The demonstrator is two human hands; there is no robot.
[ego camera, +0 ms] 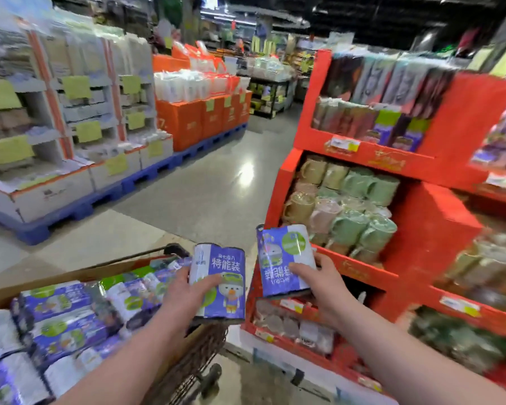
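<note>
Left pack (227, 266): purple-and-white film wrap, print right way up, lower centre of frame, held over the near-right corner of the cart (199, 355). Left hand (184, 293) grips it from its left side, fingers curled round the back, thumb across the printed face.

Right pack (278, 252): same product, print upside down, just right of centre, slightly higher and a bit tilted. Right hand (324, 285) grips it from the right side, thumb on the face, fingers wrapped behind.

The two are near each other, not touching. Neither rests on anything; the hands alone carry them.

Lower left: cardboard box (100, 270) sits in the cart, filled with spare packs (65, 317) of the same kind, lying flat in rows.

Right side of frame: red display stand (433, 229) with tiered shelves. Mugs (357, 206), green and beige, are on the middle tier behind the right pack.

Upper left: white shelving on blue pallets (146, 176), orange cartons (193, 121) further back. Frame edges are blurred, so labels there are unreadable.
</note>
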